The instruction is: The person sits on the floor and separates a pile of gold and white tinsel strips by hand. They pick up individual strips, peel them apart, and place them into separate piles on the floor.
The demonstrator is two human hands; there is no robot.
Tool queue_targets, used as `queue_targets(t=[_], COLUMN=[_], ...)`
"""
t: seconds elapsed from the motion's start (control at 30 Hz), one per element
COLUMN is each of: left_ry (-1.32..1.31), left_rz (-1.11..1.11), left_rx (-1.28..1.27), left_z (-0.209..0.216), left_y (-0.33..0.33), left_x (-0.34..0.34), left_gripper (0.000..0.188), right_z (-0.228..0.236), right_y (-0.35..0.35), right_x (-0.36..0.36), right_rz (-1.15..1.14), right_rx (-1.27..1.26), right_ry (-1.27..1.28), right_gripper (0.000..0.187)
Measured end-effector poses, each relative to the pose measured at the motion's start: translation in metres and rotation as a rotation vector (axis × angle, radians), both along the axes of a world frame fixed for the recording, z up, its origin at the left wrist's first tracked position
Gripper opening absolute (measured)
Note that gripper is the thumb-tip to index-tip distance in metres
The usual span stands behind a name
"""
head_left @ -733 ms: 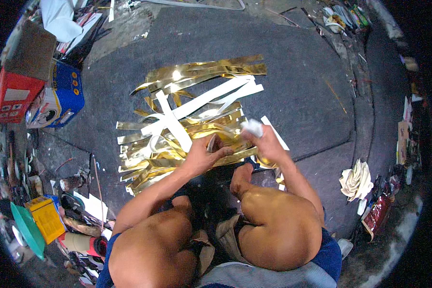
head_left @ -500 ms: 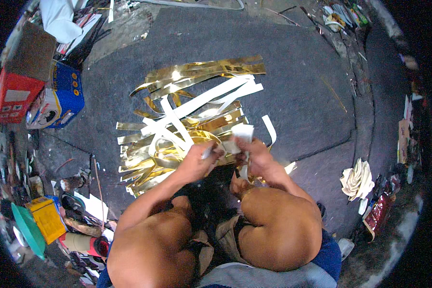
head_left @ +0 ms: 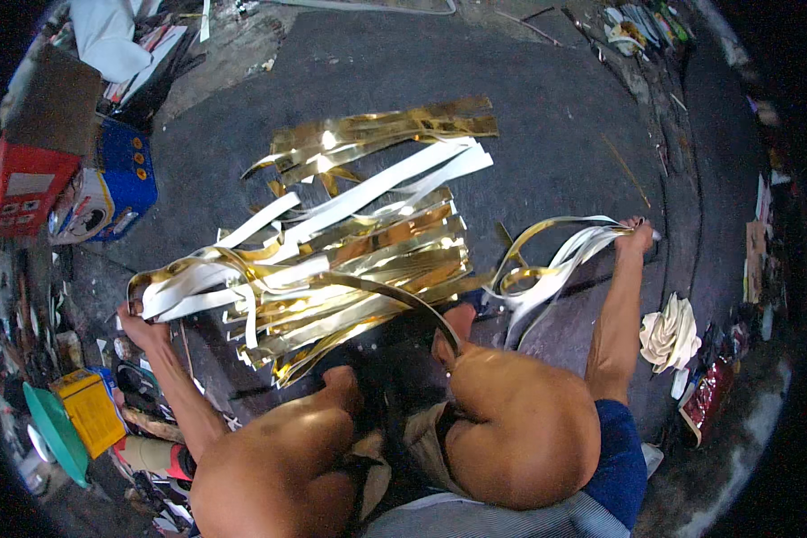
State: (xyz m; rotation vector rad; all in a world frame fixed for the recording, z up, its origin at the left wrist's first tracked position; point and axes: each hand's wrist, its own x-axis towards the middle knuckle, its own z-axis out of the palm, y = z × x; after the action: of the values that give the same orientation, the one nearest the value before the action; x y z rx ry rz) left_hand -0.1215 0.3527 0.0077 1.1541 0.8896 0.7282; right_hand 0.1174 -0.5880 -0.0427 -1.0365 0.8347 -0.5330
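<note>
White and gold strips [head_left: 188, 302] reach from my left hand [head_left: 145, 332] over the gold pile [head_left: 421, 247]; more strips [head_left: 574, 252] trail from my right hand [head_left: 637, 235] — each hand pinches its bunch. My hands were close together; now they're wide apart, so the strips are split.

White label [head_left: 30, 185] and pictograms [head_left: 20, 212] mark the red box [head_left: 27, 161]; lettering is unreadable.

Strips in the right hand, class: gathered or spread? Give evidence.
Both: the white and gold strips meet at the right hand but fan apart toward their loose ends.
</note>
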Motion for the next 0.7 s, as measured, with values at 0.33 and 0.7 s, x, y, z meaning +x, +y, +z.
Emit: queue_targets(t=[0.33, 0.7], left_ry=[-0.205, -0.976], left_rz=[-0.643, -0.549], left_rx=[0.149, 1.053], left_z=[0.177, 0.202], left_y=[-0.313, -0.291], left_x=[0.142, 0.131], left_gripper=[0.026, 0.028], right_z=[0.217, 0.343], right_y=[0.425, 0.488], right_x=[-0.024, 0.042], right_rz=[1.485, 1.24], right_rx=[-1.015, -0.085], right_ry=[-0.585, -0.912], right_gripper=[0.091, 0.028])
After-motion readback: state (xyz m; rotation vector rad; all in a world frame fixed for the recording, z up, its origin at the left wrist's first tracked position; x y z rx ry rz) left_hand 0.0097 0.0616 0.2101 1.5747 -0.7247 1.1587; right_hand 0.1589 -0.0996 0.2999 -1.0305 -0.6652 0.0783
